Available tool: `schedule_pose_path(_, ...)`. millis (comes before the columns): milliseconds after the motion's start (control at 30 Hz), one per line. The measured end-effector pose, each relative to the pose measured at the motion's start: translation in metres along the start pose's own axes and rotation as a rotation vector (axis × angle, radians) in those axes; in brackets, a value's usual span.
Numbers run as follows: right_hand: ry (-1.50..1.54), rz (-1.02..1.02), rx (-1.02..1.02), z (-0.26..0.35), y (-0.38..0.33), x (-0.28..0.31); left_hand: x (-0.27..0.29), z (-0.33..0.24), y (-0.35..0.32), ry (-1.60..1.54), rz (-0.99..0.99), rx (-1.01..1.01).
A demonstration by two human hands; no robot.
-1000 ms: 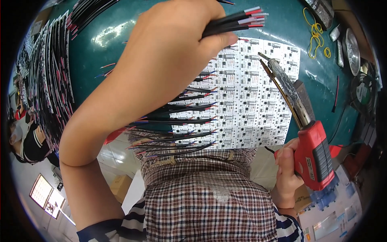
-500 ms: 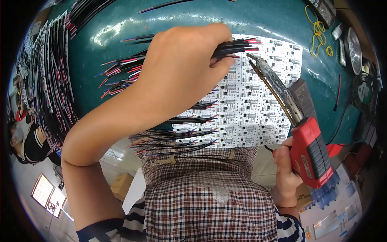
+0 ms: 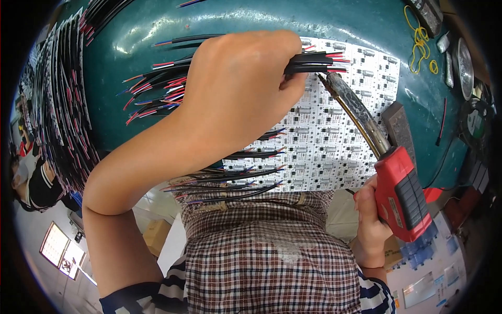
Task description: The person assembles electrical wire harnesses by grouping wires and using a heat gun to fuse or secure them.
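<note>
The left hand (image 3: pixel 251 73) is positioned over the upper left part of the white circuit-board panel (image 3: pixel 334 136). Its grip pinches a bundle of black-sheathed cables (image 3: pixel 312 64) between thumb and fingers, behind the stripped ends. This hold presumably leaves the red and white conductors projecting free toward the right.

The right hand (image 3: pixel 372 226) has its grip wrapped around the red handle of a soldering gun (image 3: pixel 402 191), evidently to keep the fingers clear of the metal barrel. The barrel and the brass feed tube (image 3: pixel 361 125) point up and left, ending just beside the bundle; contact cannot be determined.

The panel lies flat on the green worktop (image 3: pixel 308 21), probably for support. Across its lower left, separate cables (image 3: pixel 256 155) lie in rows, ends toward the components, apparently to align each with a board row. A metal block (image 3: pixel 399 125) stands at the right edge, possibly as a stop.
</note>
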State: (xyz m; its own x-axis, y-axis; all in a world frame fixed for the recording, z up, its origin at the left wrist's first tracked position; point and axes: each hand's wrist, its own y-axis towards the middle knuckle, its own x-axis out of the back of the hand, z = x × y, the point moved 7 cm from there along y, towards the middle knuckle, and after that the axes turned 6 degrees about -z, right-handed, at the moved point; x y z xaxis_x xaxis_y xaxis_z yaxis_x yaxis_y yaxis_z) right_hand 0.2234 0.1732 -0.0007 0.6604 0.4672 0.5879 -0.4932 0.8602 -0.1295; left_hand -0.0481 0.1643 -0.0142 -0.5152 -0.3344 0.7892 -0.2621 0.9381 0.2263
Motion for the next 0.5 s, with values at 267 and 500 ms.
schedule_pose_path(267,0.003,-0.022,-0.090,-0.0023,-0.0022,0.0030,-0.0006,0.0002,0.0002,-0.005,-0.004,0.005)
schedule_pose_path(500,0.205,-0.145,-0.282,-0.0018,-0.0040,0.0031,0.0004,-0.0005,0.0005,0.011,-0.011,-0.013)
